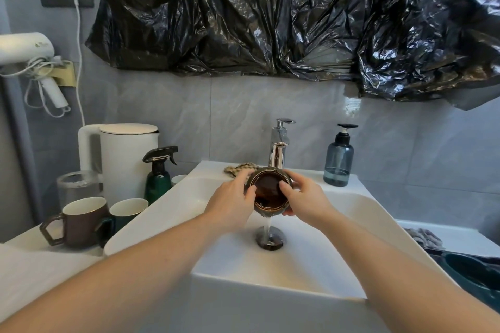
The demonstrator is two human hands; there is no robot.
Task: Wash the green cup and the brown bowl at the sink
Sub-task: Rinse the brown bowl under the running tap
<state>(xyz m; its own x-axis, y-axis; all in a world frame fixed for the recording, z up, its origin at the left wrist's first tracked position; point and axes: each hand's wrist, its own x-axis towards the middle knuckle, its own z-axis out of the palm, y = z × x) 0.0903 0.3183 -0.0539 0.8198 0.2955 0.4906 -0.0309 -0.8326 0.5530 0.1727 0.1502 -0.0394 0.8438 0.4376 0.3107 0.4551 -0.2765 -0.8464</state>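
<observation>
I hold the brown bowl (269, 192) over the white sink (359, 211), just below the chrome faucet (278, 151). The bowl's opening tilts toward me. My left hand (232, 203) grips its left side with the thumb on the rim. My right hand (305, 197) grips its right side with the thumb inside. Water runs off the bowl's lower edge down to the drain (270, 238). The green cup (127, 213) stands on the counter left of the sink, beside a brown mug (78, 222).
A green spray bottle (158, 176), a white kettle (121, 159) and a clear jar (78, 184) stand at the left. A blue soap dispenser (338, 159) stands on the sink's back right corner. A checked cloth (240, 169) lies behind the bowl. A dark green basin (470, 273) is at the right.
</observation>
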